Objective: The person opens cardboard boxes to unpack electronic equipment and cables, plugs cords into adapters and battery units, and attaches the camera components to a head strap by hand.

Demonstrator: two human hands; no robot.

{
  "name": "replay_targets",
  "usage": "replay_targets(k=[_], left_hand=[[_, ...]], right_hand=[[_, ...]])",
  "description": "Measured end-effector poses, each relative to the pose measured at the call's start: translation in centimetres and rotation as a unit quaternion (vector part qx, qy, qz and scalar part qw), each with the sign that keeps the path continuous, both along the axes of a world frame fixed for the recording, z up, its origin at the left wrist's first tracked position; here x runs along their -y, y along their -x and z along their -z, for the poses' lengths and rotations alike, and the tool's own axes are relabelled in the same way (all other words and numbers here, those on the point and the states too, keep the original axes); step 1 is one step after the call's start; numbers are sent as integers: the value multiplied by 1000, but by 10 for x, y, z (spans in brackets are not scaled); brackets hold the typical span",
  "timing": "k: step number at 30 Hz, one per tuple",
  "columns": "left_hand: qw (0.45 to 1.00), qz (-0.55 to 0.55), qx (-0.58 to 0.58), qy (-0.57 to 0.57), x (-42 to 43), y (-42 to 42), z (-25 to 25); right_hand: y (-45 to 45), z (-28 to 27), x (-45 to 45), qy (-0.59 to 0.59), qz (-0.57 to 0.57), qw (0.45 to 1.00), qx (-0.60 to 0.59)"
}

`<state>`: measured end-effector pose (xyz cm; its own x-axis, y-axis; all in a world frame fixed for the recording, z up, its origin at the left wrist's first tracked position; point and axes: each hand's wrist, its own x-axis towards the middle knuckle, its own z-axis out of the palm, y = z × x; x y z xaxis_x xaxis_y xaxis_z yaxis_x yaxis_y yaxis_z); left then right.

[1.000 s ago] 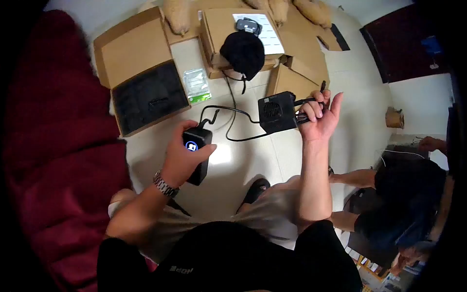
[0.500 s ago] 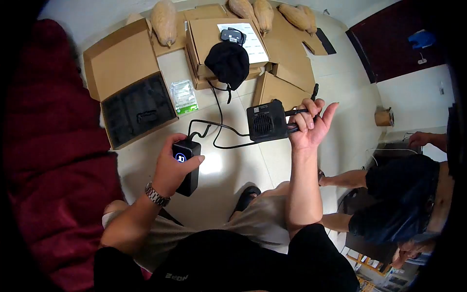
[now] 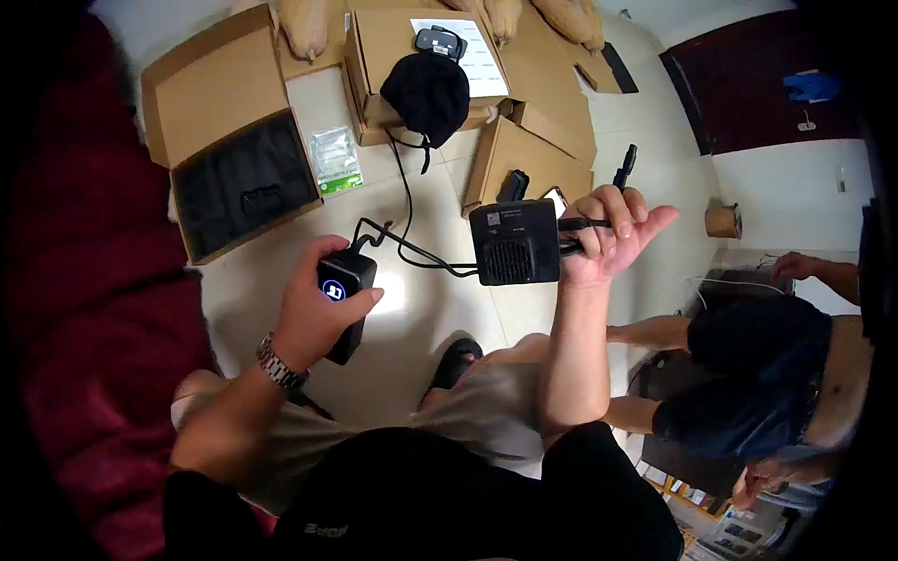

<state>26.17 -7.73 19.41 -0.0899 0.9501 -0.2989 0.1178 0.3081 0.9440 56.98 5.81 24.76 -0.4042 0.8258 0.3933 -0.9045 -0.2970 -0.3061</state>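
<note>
Near the middle left, my left hand is wrapped round a black rectangular block with a lit round display. Black cables run from the block's top towards a vented black box. My right hand, palm up, has its fingers curled round black straps or cables on the right side of that box, with the thumb stretched out. A black connector end sticks up above the right fingers. The exact hold on the box is partly hidden.
An open cardboard box with dark foam lies at the left, beside a plastic packet. Stacked cartons carry a black cloth pouch. Gourds lie behind. Another person is at the right; a dark red cover is at left.
The vented box has turned and tilted in my right hand, showing its grille lower down. Both hands have shifted left in the view. The grips stay the same.
</note>
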Motion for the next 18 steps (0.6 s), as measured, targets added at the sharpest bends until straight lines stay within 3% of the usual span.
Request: replay_targets(k=[18], left_hand=[[1000,13,26,-7,0,3,5]], right_hand=[[1,0,-2,-27,-37,999,-9]])
